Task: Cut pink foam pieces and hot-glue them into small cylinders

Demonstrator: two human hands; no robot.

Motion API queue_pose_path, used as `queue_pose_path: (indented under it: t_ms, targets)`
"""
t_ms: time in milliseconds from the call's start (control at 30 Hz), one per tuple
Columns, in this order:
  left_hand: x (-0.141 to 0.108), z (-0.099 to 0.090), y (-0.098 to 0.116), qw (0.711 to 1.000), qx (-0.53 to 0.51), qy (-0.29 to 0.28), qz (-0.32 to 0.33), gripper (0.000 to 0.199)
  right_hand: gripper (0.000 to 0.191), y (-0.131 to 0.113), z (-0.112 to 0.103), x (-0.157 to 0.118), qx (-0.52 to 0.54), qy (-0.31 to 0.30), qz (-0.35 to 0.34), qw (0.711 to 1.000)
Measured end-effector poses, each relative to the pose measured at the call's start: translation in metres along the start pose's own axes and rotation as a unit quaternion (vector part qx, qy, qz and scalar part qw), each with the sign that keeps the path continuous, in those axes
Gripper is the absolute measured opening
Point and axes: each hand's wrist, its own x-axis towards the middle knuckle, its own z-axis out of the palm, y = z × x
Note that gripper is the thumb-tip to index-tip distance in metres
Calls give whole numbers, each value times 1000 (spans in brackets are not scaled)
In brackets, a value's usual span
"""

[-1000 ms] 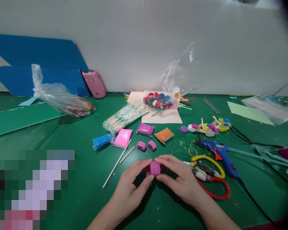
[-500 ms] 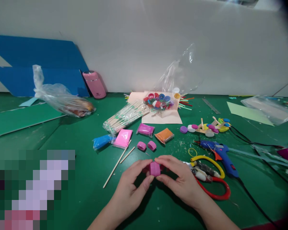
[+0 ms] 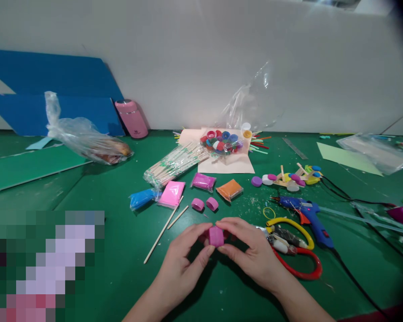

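Thumb and fingertips of my left hand (image 3: 190, 252) pinch a pink bottle cap (image 3: 216, 237) from the left. My right hand (image 3: 246, 250) grips its other side, so the cap sits between both sets of fingertips, just above the green table. Whether it is one cap or two pressed together, I cannot tell. Beyond my fingers lie two more pink bottle caps, one on the left (image 3: 198, 205) and one on the right (image 3: 212, 204). To the left of them are a long wooden stick (image 3: 161, 235) and a shorter one (image 3: 177, 217).
Right of my hands lie scissors (image 3: 317, 264) with red and yellow handles and a blue glue gun (image 3: 317, 221) with its cord. Packs of clay, including an orange one (image 3: 230, 190), bagged sticks (image 3: 176, 163) and a bag of bottle caps (image 3: 221, 142) lie farther back. A pink flask (image 3: 132, 118) stands by the wall.
The pink cap has turned very slightly between my fingertips. Both hands keep their grip and place; nothing else has visibly moved.
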Motion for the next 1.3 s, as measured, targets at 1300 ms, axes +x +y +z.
queue_pose_path:
  t_ms: [1300]
  targets:
    - [12, 1, 8, 871, -431, 12, -237, 15, 49, -7, 7, 4, 7, 6, 40, 999]
